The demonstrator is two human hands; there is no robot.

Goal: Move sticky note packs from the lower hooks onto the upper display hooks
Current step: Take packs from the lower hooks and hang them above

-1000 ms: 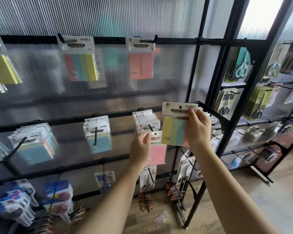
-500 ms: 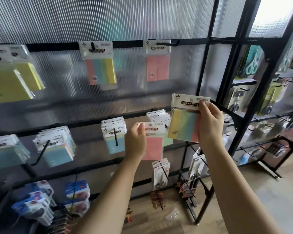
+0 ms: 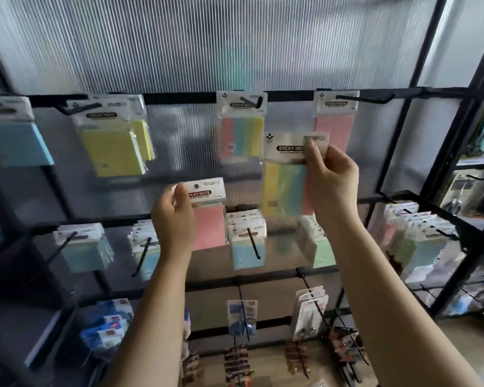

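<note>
My right hand (image 3: 330, 180) pinches the header card of a multicolour sticky note pack (image 3: 284, 188), held up just below the top rail between two upper hooks. One upper hook (image 3: 250, 100) carries a striped pack (image 3: 242, 135); the hook to its right (image 3: 366, 99) carries a pink pack (image 3: 334, 124). My left hand (image 3: 173, 219) grips a pink sticky note pack (image 3: 207, 216) by its left edge, lower down in front of the middle row. Several packs hang on the lower hooks (image 3: 253, 243) behind both hands.
Yellow packs (image 3: 112, 143) and a blue pack (image 3: 14, 141) hang at the upper left. Blue and green packs fill the middle row. Scissors and small goods hang on the bottom hooks (image 3: 309, 314). A black side rack (image 3: 442, 227) stands to the right.
Both hands have risen with their packs; the right one lifted the multicolour pack from the lower row to just under the top rail. The camera tilted up and left.
</note>
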